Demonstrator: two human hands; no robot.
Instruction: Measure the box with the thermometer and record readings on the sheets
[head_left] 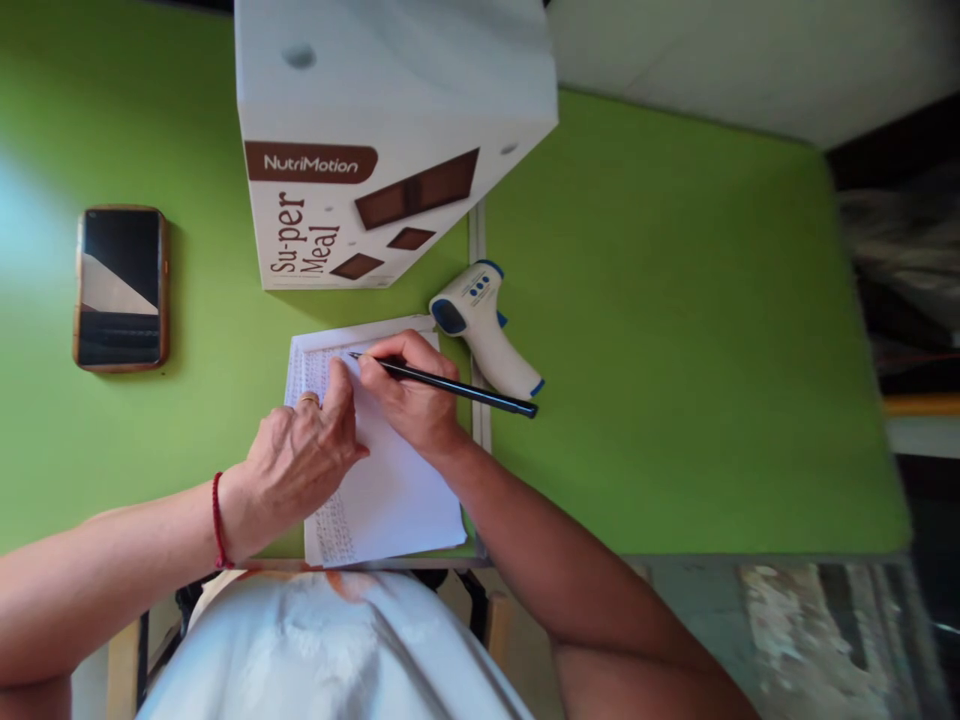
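Observation:
My right hand (409,392) grips a black pen (465,388), its tip touching the top of a white sheet of paper (390,490) that carries rows of handwriting. My left hand (300,455) rests flat on the sheet's left part, fingers together, pressing it down; a ring sits on one finger and a red thread circles the wrist. The paper lies on a green table (675,330) near its front edge.
A white NutriMotion Su-per Meal box (375,140) stands just behind the paper. A white and blue infrared thermometer (484,330) lies to the right of the paper. A phone (120,288) in a brown case lies at the far left.

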